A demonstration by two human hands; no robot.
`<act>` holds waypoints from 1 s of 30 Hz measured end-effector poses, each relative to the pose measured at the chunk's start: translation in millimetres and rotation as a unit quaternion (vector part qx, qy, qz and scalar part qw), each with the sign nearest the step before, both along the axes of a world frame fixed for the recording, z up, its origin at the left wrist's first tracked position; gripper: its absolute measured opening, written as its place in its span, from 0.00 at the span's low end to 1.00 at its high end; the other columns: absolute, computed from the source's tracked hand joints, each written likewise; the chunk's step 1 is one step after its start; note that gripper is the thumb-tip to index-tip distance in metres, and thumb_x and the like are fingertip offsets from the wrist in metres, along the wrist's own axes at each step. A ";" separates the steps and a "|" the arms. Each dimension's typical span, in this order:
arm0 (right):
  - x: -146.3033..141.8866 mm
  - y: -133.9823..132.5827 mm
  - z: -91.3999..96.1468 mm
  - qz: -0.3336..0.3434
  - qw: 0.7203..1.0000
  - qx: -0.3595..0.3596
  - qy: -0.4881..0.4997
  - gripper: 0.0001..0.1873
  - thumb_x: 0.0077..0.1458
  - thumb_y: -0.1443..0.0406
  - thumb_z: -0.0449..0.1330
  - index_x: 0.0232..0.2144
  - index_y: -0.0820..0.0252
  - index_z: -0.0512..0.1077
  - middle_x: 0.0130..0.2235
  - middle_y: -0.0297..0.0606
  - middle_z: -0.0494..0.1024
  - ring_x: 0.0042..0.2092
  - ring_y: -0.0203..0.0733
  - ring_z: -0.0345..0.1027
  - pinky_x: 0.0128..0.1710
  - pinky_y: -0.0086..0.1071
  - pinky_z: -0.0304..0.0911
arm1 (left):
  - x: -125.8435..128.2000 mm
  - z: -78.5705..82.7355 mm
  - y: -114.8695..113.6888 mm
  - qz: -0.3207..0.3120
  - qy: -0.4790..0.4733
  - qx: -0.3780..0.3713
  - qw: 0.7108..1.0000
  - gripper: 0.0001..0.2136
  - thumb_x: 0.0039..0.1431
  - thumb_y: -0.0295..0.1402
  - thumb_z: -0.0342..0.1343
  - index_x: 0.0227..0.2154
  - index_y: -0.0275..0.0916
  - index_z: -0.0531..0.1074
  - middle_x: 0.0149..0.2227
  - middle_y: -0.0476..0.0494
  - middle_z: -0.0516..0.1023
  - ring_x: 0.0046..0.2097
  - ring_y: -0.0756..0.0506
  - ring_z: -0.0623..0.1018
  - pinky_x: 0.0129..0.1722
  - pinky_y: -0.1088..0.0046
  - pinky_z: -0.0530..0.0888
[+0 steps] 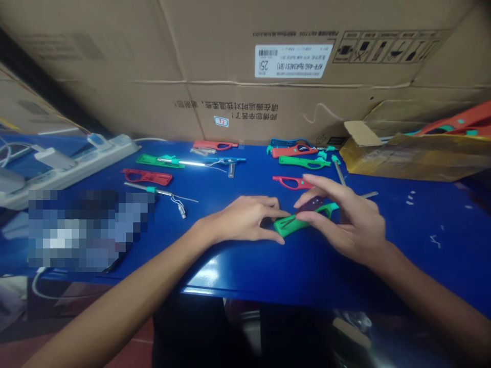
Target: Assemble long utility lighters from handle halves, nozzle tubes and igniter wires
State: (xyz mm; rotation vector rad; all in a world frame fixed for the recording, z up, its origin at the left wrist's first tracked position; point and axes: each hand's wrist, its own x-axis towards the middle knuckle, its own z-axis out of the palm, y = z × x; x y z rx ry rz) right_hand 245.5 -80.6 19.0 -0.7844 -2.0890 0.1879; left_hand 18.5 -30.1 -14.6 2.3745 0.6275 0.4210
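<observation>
Pinching one green casing (pixel 287 225) by its end, left of the carton (pixel 414 159): left hand (pixel 245 220). Right hand (pixel 351 221): fingers arched over it, hold indeterminable. Casing: probably light, stiff, slick; grasp edges.

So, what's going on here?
At a blue table, a person's left hand holds one end of a green shell. The right hand curves over the other end, by a dark piece; whether it grips anything is unclear. Coloured shells and metal rods lie around, and a carton on the right holds orange pieces.
</observation>
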 end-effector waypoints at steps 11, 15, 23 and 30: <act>-0.1 -2.8 2.7 0.083 0.996 -0.001 -0.010 0.27 0.64 0.73 0.59 0.62 0.48 0.68 0.44 0.38 0.79 0.48 0.42 0.73 0.49 0.39 0.71 | 2.6 3.2 -6.1 -0.016 0.050 0.088 0.995 0.21 0.63 0.50 0.60 0.52 0.42 0.76 0.48 0.41 0.79 0.49 0.40 0.79 0.41 0.69 0.73; -1.3 -1.5 4.7 0.076 0.996 0.040 -0.020 0.25 0.63 0.70 0.62 0.61 0.54 0.70 0.45 0.42 0.80 0.49 0.46 0.73 0.49 0.43 0.70 | 3.1 4.1 -6.5 -0.013 0.060 0.110 0.992 0.21 0.63 0.50 0.60 0.51 0.41 0.76 0.47 0.43 0.80 0.49 0.41 0.79 0.43 0.69 0.74; -4.3 -1.7 3.3 0.030 0.997 0.047 0.059 0.24 0.56 0.68 0.70 0.54 0.52 0.74 0.40 0.36 0.83 0.39 0.43 0.75 0.41 0.40 0.71 | 4.3 0.1 -5.2 -0.011 0.059 0.118 0.991 0.23 0.64 0.53 0.58 0.53 0.44 0.75 0.44 0.45 0.79 0.48 0.43 0.79 0.40 0.71 0.73; -4.1 -0.6 4.1 0.050 0.998 -0.027 0.024 0.22 0.66 0.73 0.55 0.59 0.54 0.71 0.52 0.40 0.81 0.55 0.44 0.73 0.55 0.42 0.68 | 3.0 0.8 -5.2 -0.010 0.071 0.127 0.989 0.24 0.63 0.54 0.58 0.54 0.42 0.75 0.50 0.41 0.78 0.52 0.40 0.78 0.47 0.66 0.75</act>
